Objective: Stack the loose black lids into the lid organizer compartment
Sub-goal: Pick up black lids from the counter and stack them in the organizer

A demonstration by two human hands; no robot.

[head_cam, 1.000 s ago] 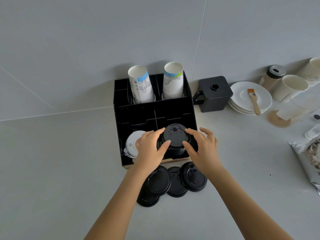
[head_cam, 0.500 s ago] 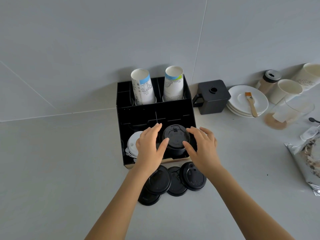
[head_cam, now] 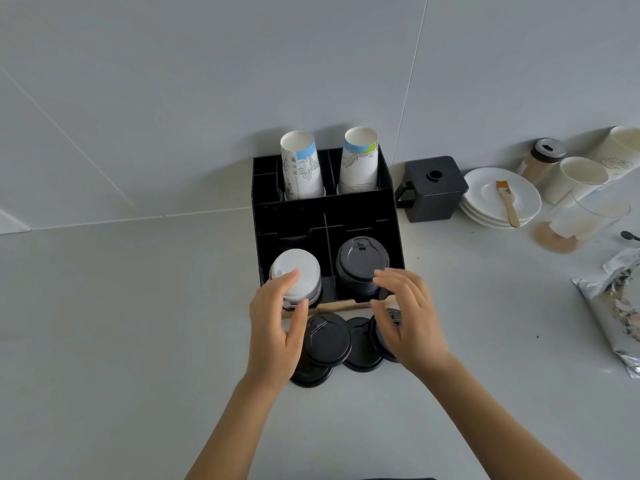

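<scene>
A black organizer (head_cam: 294, 220) stands against the wall. Its front right compartment holds a stack of black lids (head_cam: 360, 263); the front left one holds white lids (head_cam: 298, 271). Several loose black lids (head_cam: 329, 341) lie overlapping on the counter just in front of the organizer. My left hand (head_cam: 277, 327) hovers open over the left end of the loose lids, below the white stack. My right hand (head_cam: 407, 317) hovers open over the rightmost loose lid, near the black stack. Neither hand holds anything.
Two paper cup stacks (head_cam: 301, 168) stand in the organizer's rear slots. To the right are a black square container (head_cam: 433, 188), white plates (head_cam: 498, 202) with a brush (head_cam: 507, 202), paper cups (head_cam: 581, 174), a shaker jar (head_cam: 543, 161) and a foil bag (head_cam: 620, 306).
Both hands have come off the black lid stack in the organizer and drawn back toward me, now over the loose lids. The stack stays in the compartment.
</scene>
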